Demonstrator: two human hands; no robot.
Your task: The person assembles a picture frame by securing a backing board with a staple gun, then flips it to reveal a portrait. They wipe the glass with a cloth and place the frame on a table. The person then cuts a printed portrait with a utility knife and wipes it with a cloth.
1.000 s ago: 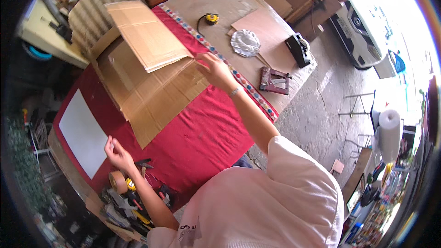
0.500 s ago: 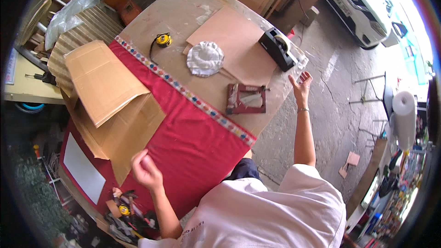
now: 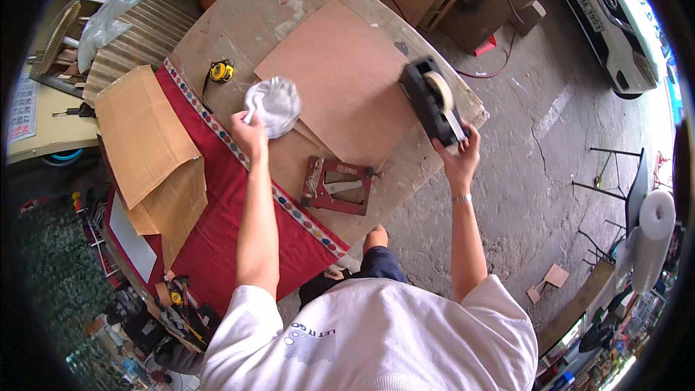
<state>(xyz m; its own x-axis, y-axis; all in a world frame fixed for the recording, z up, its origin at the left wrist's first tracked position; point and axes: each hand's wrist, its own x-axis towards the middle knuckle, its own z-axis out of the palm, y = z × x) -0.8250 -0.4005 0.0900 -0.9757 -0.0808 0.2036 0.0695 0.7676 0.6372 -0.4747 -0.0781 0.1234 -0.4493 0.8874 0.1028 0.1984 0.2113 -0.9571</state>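
My left hand point(image 3: 250, 136) is closed on the near edge of a round white cloth piece point(image 3: 275, 106), whose surface is blurred by motion. At the table's right corner, my right hand point(image 3: 458, 158) grips the near end of a black tape dispenser point(image 3: 427, 105) with a pale tape roll in it. Between my arms a dark red staple gun point(image 3: 339, 186) lies on the table. Under and beside the dispenser is a thin brown board point(image 3: 340, 65). A red cloth point(image 3: 282, 246) with a patterned trim runs beneath my left forearm.
A yellow tape measure point(image 3: 221, 71) lies near the trim. Folded cardboard point(image 3: 145, 137) covers the table's left side, by a white sheet point(image 3: 130, 239). Tools point(image 3: 181, 304) cluster at the lower left. A white vehicle point(image 3: 615, 22) stands on the concrete floor point(image 3: 507, 195).
My left hand has moved up from the red cloth and taken hold of the round white cloth piece. My right hand, open before, has closed on the tape dispenser. The view has shifted.
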